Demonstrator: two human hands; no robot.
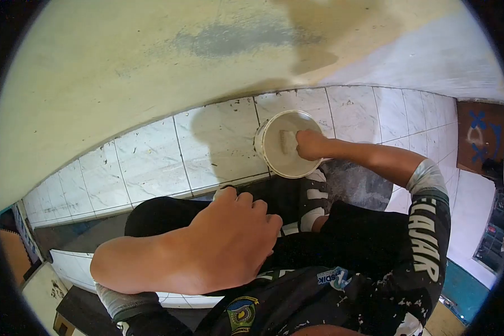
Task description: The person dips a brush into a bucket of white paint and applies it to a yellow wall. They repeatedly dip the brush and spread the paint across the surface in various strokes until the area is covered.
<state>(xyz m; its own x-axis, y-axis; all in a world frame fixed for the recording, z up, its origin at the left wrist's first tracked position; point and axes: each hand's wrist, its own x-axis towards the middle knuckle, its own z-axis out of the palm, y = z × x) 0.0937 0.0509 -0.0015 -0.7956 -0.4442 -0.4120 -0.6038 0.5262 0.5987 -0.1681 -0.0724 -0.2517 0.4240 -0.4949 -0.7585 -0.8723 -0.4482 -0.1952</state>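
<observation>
My right hand (312,145) reaches into a white plastic bucket (261,144) and is closed around a paintbrush. Pale bristles of the paintbrush (288,142) show against the bucket's inner wall; its handle is hidden in my fist. The bucket's inside looks whitish. Closer to the camera, my left hand (235,224) is over my dark-trousered legs, its back toward me and its fingers curled under. A small pale bit shows by its fingertips, but whatever the fingers hold is hidden.
A yellowish wall (123,61) with a grey patch rises beyond a ledge of white tiles (145,171) scattered with dark crumbs. A sandalled foot (316,196) stands just below the bucket. At the right are a brown box (476,137) with blue marks and a teal object (463,288).
</observation>
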